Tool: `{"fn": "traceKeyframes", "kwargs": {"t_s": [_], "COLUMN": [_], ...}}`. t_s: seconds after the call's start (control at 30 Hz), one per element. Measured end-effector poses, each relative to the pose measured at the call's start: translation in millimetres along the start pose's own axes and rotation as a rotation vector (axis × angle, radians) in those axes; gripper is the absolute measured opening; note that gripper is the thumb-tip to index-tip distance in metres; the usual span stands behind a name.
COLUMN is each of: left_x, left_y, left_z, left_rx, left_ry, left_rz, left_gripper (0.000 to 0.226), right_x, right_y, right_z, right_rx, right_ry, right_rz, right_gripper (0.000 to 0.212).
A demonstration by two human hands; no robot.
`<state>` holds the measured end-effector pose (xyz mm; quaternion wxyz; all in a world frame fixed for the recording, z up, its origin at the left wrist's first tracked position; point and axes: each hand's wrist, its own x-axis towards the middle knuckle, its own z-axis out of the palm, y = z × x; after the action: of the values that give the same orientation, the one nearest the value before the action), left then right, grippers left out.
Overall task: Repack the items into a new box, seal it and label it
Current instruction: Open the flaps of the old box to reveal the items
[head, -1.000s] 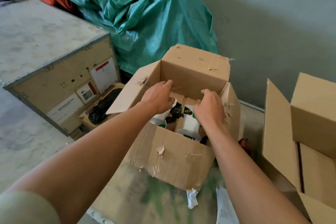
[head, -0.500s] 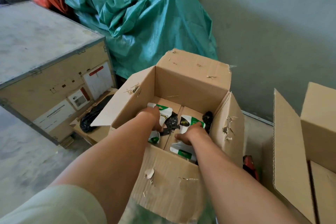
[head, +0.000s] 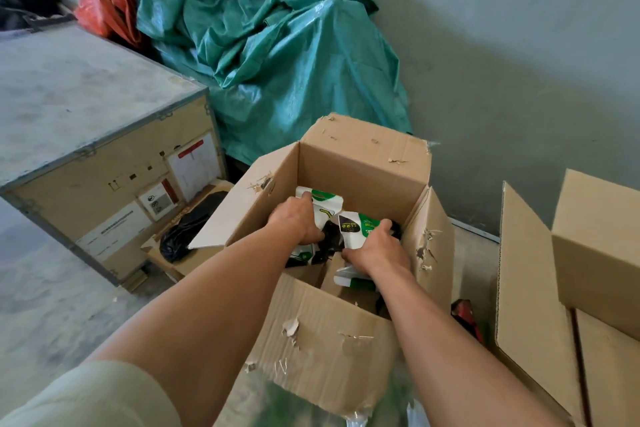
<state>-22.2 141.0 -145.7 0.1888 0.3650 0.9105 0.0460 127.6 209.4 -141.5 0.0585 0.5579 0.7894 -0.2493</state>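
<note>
From the head camera, a worn cardboard box [head: 322, 350] stands open in the middle of the floor, its flaps up and its edges torn. Both forearms reach down into it. The left hand [head: 298, 220] grips a white and green pack [head: 323, 199] at the left side of the box, fingers curled over its far edge. The right hand [head: 375, 250] grips a second pack [head: 358, 227] of the same kind just to the right, thumb and fingers wrapped round it. Black wrapping shows between the two packs.

To the right, near the worn box, a clean new box [head: 526, 288] stands with one flap upright. A small red object [head: 465, 315] lies on the floor between the two boxes. A wooden crate [head: 104, 135] stands at the left, with a black bag [head: 187, 232] beside it. A green tarpaulin [head: 277, 62] is heaped against the far wall.
</note>
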Motion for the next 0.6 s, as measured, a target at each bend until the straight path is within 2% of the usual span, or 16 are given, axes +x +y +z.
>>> {"fn": "traceKeyframes", "kwargs": {"t_s": [0.27,0.43,0.53,0.6], "left_x": [-52.1,-100.4,-130.9,-147.8], "left_y": [16.2,29.7,48.2,65.4], "left_z": [-71.8,-123.6,-150.1,-161.0], "left_rx": [-0.072,-0.053,-0.042,-0.034], "left_ry": [0.145,0.178,0.168,0.182], "left_rz": [0.005,0.058,0.099,0.157], "left_gripper": [0.079,0.078,0.07,0.064], "right_x": [-60.2,-110.4,-139.8,-157.5], "right_y": [-4.8,15.8,37.4,54.0], "right_z": [-69.9,-125.1,-156.1,-173.5], "right_rx": [0.093,0.1,0.103,0.109], "right_ry": [0.144,0.179,0.216,0.235], "right_rz": [-0.132,-0.172,-0.15,-0.131], "right_gripper": [0.065,0.072,0.07,0.077]}}
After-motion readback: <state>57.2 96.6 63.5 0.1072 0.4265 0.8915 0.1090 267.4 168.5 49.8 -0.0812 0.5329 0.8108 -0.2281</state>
